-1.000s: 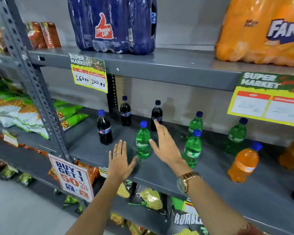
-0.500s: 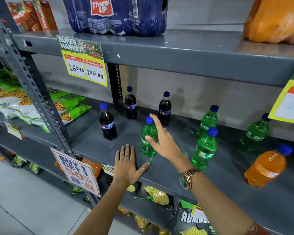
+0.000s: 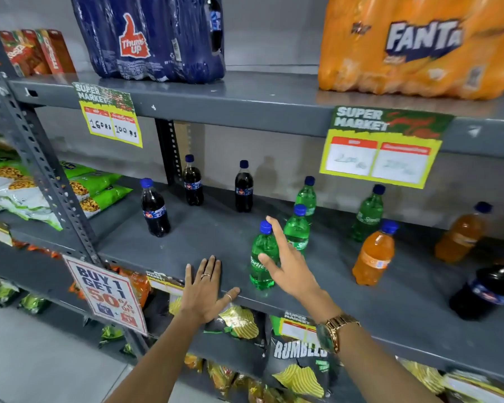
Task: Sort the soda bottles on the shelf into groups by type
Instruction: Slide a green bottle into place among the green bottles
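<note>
Right hand (image 3: 291,266): grip spread, closing around front green Sprite bottle (image 3: 262,258), not clamped. Bottle standing upright, long axis vertical, cap pointing up, near shelf (image 3: 216,239) front edge. Left hand (image 3: 205,292) lying flat, fingers apart.

On the shelf (image 3: 216,237), cola bottles (image 3: 154,207) stand toward the left end, Sprite bottles (image 3: 297,228) mid-shelf, Fanta bottles (image 3: 374,257) rightward, perhaps another cola bottle (image 3: 489,289) at the right front edge.

Right hand (image 3: 291,266) open against front green bottle (image 3: 262,257); left hand (image 3: 205,289) flat on shelf (image 3: 186,242) edge.
</note>
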A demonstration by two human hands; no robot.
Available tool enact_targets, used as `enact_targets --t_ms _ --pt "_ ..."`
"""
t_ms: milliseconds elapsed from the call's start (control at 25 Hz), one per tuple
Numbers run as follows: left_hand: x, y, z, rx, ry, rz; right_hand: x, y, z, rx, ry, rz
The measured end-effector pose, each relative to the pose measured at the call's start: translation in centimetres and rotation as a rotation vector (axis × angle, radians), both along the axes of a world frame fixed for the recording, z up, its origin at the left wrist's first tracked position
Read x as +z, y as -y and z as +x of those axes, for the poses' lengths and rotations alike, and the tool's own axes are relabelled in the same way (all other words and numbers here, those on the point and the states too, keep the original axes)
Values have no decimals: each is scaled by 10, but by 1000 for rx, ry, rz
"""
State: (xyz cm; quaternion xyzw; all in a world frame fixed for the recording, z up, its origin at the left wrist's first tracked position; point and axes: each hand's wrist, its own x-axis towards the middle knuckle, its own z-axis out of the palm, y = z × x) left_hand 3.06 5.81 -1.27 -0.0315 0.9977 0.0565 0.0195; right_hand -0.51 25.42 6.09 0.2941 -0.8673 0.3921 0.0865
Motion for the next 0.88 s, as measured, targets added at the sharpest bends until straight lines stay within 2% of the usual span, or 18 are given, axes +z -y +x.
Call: enact_targets --t_ms 480,640,880 --pt "15 -149 8 -353 3 25 -11 -172 44 -390 -109 -64" --pt "13 -194 2 -400 21 30 -12 -211 38 -524 -104 -65" --pt "8 -234 -4 -342 109 44 -8 -237 21 -594 -80 -74"
